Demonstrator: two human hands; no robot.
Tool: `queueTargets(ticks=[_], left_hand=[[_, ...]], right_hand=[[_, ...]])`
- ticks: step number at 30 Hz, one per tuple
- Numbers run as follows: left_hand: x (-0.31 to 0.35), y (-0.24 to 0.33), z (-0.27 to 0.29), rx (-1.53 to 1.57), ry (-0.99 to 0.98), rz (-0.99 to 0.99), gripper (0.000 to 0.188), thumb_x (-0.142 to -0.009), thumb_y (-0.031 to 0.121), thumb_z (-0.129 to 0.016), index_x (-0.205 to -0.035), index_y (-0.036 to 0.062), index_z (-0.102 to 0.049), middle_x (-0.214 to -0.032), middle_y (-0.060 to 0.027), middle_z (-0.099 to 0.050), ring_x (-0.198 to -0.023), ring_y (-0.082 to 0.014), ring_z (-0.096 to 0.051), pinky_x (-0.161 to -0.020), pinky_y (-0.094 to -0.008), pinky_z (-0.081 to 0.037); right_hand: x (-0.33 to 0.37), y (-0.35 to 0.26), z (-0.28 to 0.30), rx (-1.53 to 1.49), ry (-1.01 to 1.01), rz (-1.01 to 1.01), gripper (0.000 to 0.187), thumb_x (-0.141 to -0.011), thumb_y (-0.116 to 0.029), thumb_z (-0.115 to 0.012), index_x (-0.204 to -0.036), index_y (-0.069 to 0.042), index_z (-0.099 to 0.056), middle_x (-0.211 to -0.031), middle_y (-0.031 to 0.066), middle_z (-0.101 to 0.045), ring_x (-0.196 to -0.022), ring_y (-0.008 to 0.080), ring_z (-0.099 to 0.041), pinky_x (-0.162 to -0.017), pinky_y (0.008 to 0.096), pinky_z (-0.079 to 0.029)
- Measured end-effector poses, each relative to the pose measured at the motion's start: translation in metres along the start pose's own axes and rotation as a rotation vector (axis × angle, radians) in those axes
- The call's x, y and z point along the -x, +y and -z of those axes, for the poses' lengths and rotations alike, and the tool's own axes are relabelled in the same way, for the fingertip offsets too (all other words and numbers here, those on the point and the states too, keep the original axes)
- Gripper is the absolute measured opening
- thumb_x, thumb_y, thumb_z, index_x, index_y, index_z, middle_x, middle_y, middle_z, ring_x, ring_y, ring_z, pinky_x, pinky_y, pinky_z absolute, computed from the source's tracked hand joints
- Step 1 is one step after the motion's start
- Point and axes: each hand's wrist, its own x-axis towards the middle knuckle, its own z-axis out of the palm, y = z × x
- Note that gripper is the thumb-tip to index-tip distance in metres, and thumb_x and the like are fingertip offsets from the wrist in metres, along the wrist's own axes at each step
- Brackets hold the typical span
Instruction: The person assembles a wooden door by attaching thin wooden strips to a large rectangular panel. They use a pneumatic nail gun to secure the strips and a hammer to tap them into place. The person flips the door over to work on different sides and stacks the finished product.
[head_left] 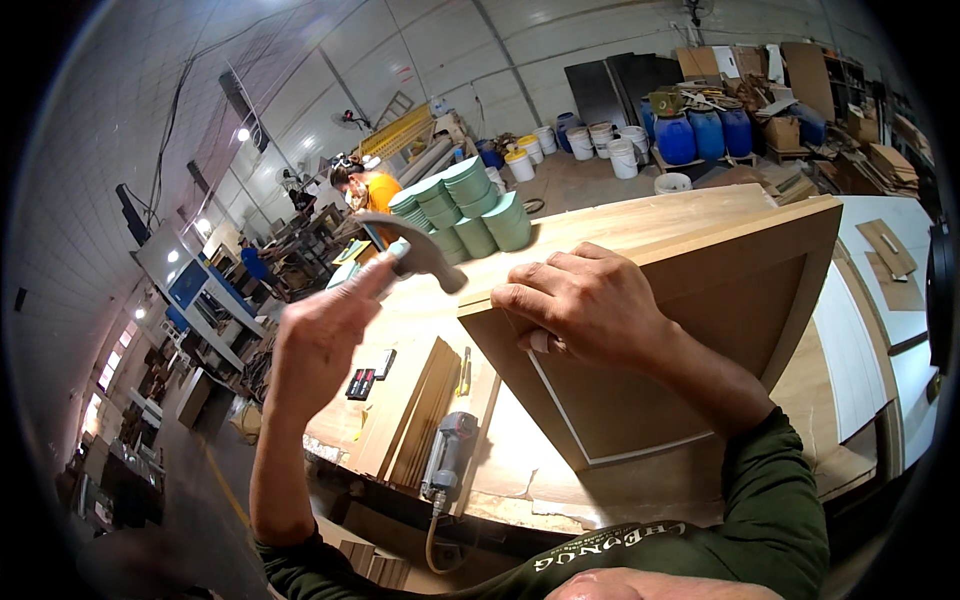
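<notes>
My left hand (325, 330) is raised with its fingers closed round the handle of a claw hammer (425, 255). The hammer's dark metal head hangs just left of the corner of a framed wooden panel (690, 350). That panel stands on edge, tilted, on the workbench (510, 490), and a pale strip runs along its inner border. My right hand (590, 300) is bent over the panel's upper edge near the left corner, fingers curled onto it. Whether a small piece is pinched under those fingers is hidden.
A grey air tool (450, 455) with a hose, a yellow utility knife (463, 372) and stacked boards (400, 410) lie left of the panel. Green stacked pieces (475, 205) stand at the bench's far side. Beyond are a person in orange (380, 190) and blue barrels (706, 133).
</notes>
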Motion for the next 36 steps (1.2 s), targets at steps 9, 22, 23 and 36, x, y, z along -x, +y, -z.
queueTargets(ticks=[9, 22, 23, 36], left_hand=[[0.001, -0.007, -0.010, -0.071, -0.022, -0.063, 0.043, -0.085, 0.003, -0.063, -0.127, 0.0129, -0.061, -0.086, -0.0122, -0.070, -0.062, -0.0192, -0.061, -0.060, -0.0317, -0.050], [-0.001, 0.000, 0.003, 0.032, 0.053, 0.080, 0.045, -0.087, 0.001, -0.060, -0.131, 0.0100, -0.057, -0.097, -0.0092, -0.072, -0.065, -0.0085, -0.055, -0.063, -0.0238, -0.049], [-0.001, -0.002, 0.002, 0.035, 0.071, 0.055, 0.045, -0.087, 0.001, -0.060, -0.131, 0.0098, -0.057, -0.097, -0.0099, -0.072, -0.064, -0.0089, -0.055, -0.063, -0.0241, -0.049], [-0.004, -0.007, -0.006, 0.052, 0.041, -0.041, 0.048, -0.085, -0.003, -0.059, -0.132, 0.0107, -0.056, -0.090, -0.0163, -0.070, -0.065, -0.0166, -0.062, -0.066, -0.0281, -0.052]], right_hand=[[0.001, 0.001, -0.001, -0.011, -0.018, -0.015, 0.051, -0.062, -0.030, -0.081, -0.108, -0.019, -0.063, -0.104, 0.0009, -0.066, -0.088, 0.0175, -0.066, -0.079, 0.0328, -0.050], [-0.001, -0.002, 0.001, -0.005, -0.006, -0.016, 0.048, -0.062, -0.032, -0.080, -0.104, -0.018, -0.062, -0.098, -0.0006, -0.066, -0.084, 0.0165, -0.065, -0.075, 0.0311, -0.050], [-0.001, -0.002, 0.002, -0.003, -0.001, -0.017, 0.048, -0.061, -0.032, -0.080, -0.104, -0.018, -0.062, -0.097, -0.0007, -0.066, -0.084, 0.0164, -0.065, -0.075, 0.0311, -0.050], [-0.003, -0.005, 0.003, 0.001, -0.022, -0.085, 0.058, -0.062, -0.036, -0.082, -0.101, -0.013, -0.045, -0.073, 0.0018, -0.058, -0.071, 0.0210, -0.063, -0.069, 0.0344, -0.047]])
